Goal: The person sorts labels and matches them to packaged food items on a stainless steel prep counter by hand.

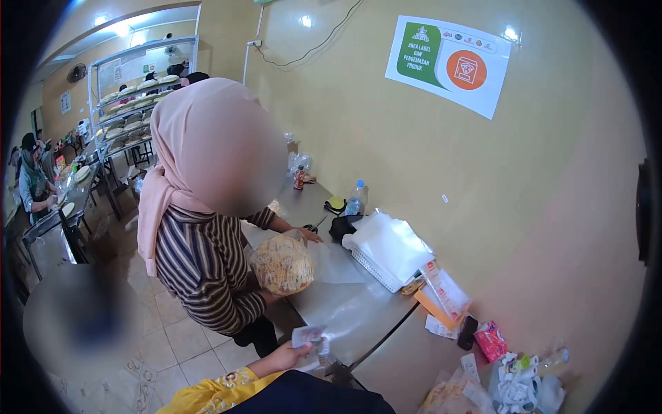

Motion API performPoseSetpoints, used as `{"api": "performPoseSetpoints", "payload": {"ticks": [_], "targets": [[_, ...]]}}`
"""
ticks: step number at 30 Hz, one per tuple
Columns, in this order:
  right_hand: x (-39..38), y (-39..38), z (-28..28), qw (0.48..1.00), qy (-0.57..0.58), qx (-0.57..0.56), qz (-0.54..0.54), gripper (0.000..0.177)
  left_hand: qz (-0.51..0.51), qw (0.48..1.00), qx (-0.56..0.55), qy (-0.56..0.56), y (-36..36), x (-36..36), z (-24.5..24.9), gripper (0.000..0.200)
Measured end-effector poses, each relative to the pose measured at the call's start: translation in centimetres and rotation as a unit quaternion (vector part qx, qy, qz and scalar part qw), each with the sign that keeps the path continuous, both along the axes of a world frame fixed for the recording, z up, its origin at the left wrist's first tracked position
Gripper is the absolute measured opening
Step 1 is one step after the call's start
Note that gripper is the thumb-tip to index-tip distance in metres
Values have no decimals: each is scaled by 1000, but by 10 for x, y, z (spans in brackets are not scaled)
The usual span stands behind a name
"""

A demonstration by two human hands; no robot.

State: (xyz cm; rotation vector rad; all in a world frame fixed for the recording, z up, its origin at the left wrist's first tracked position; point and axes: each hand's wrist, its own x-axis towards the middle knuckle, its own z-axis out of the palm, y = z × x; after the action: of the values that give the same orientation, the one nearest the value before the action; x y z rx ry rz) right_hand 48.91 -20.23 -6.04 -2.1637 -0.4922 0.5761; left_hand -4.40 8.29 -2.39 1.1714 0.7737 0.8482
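Observation:
My left hand, in a yellow embroidered sleeve, reaches in from the bottom and pinches a small pale printed slip. It is close to the near edge of the grey table. My right hand is out of view. Across from me, a person in a striped top and pink headscarf holds a round, flat, browned bread in clear plastic with one hand beneath it. Their other hand rests on the table, beside dark-handled scissors.
Along the wall stand a water bottle, a white basket with paper sheets, an orange box and a pink packet. A black cable crosses the table. Plastic bags crowd the lower right. A bread rack stands behind.

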Motion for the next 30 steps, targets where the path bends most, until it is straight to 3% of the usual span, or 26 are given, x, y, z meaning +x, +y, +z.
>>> {"api": "performPoseSetpoints", "payload": {"ticks": [3,4,5,6,7,10,12,14,15,17,19,23,26,30], "targets": [[-65,89,94,967,-43,142,209,38,81,996,-7,36,-7,-8,-44,42],[-95,125,127,937,-57,195,283,37,76,988,-43,125,-10,-13,-60,42],[-122,154,150,905,-26,260,334,48,69,971,-80,213,-13,-20,-75,43],[-145,175,175,868,-6,287,404,40,62,945,-118,300,-20,-24,-83,44],[-166,193,197,824,18,314,470,35,104,937,-114,314,-34,-24,-68,46],[-215,232,259,663,-3,373,649,40,227,875,-274,328,-69,-25,-39,41],[-246,239,285,578,66,462,669,41,357,860,-358,72,-89,-40,-74,38],[-267,243,292,505,119,528,672,42,459,767,-405,-193,-124,-56,-140,35],[-272,246,292,473,124,539,685,42,477,768,-388,-180,-141,-70,-173,36],[-277,262,287,427,35,491,759,41,542,723,-394,-171,-161,-74,-162,36],[-305,267,247,476,52,446,756,37,583,689,-398,-162,-168,-69,-131,36],[-340,288,106,512,128,110,842,34,600,686,-385,-145,-162,-47,-67,36],[-344,272,31,515,222,59,826,31,527,754,-366,-139,-147,-51,-51,37],[-347,253,3,605,336,54,720,26,376,854,-330,-142,-121,-64,-46,37]]}}
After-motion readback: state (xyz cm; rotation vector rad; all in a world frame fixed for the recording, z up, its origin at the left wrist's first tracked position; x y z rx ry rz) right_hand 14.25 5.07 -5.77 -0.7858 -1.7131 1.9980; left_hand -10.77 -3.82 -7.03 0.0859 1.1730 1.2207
